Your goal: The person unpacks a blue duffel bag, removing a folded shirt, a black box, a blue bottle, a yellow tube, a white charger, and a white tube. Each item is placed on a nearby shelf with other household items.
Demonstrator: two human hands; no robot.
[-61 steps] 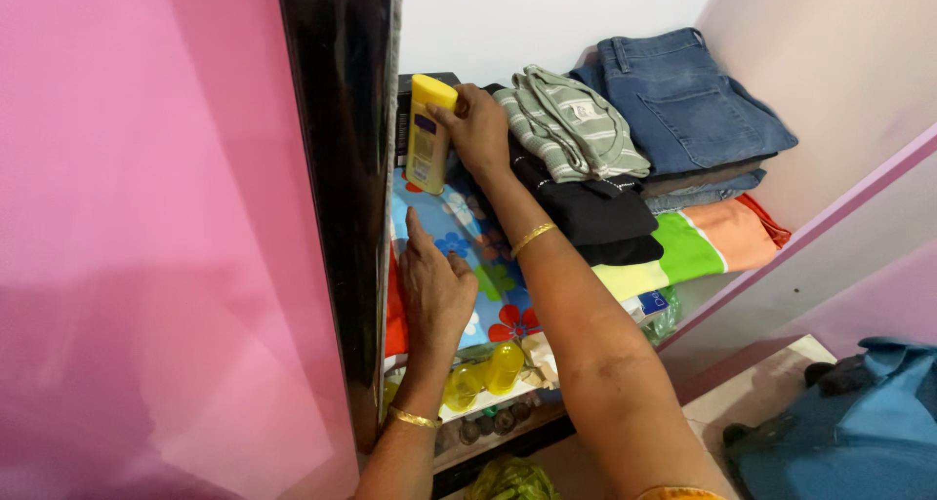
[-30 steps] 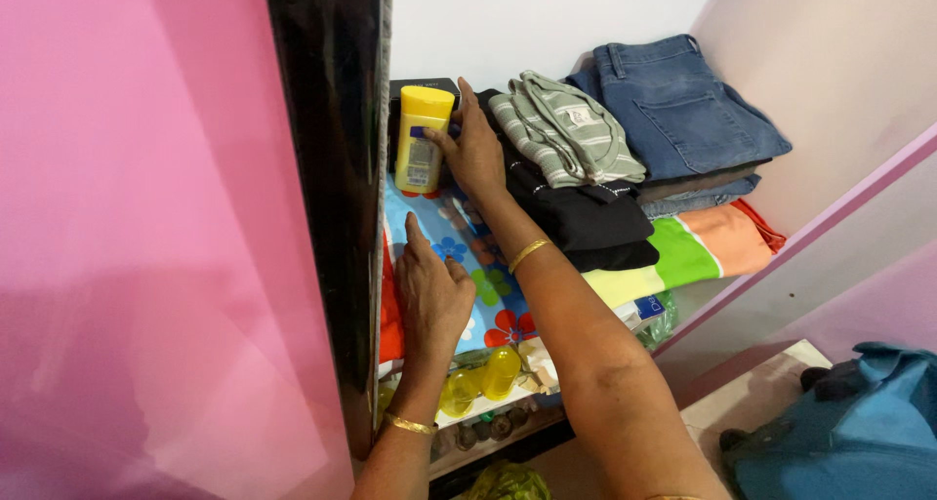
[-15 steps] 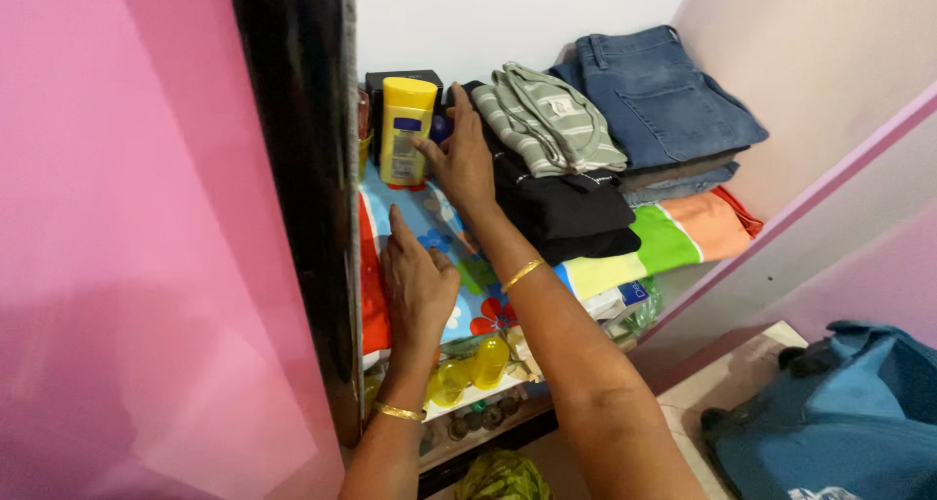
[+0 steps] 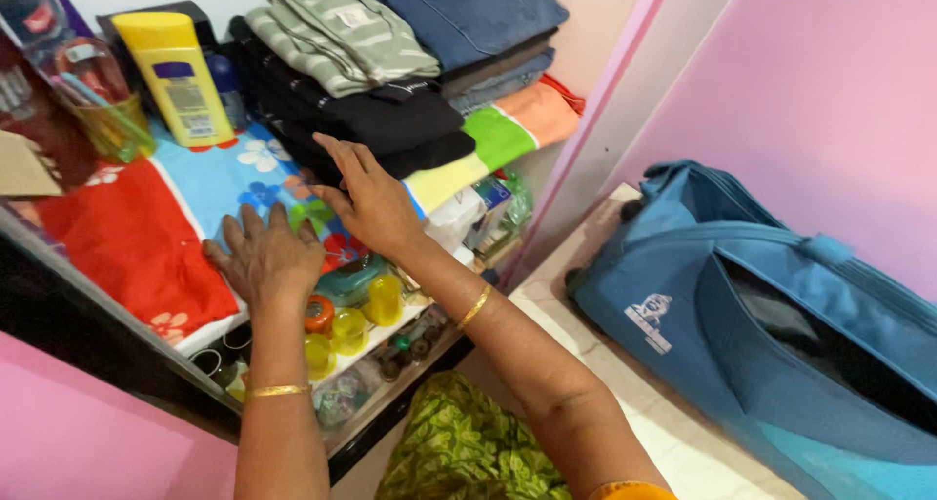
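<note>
Head view, two people talking it over:

— Where do the hands sit?

— Both lie flat on the floral cloth [image 4: 229,183] that lines the shelf. The left hand [image 4: 265,256] rests palm down near the front edge, fingers spread, gripping nothing. The right hand [image 4: 366,200] is just beside it, fingers loose and extended, its tips at the black folded clothes [image 4: 376,124]; it holds nothing either.

— And the yellow lotion bottle [image 4: 176,76]?

— Upright at the back left of the shelf, well apart from both hands, next to a glass tumbler [image 4: 102,105]. It stands on its cap end, likely so it stays steady on the cloth.

— The clothes?

— A striped green top [image 4: 337,32] lies on the black pile, jeans [image 4: 468,7] stacked behind. A blue bag [image 4: 771,305] lies open on the floor to the right.
</note>
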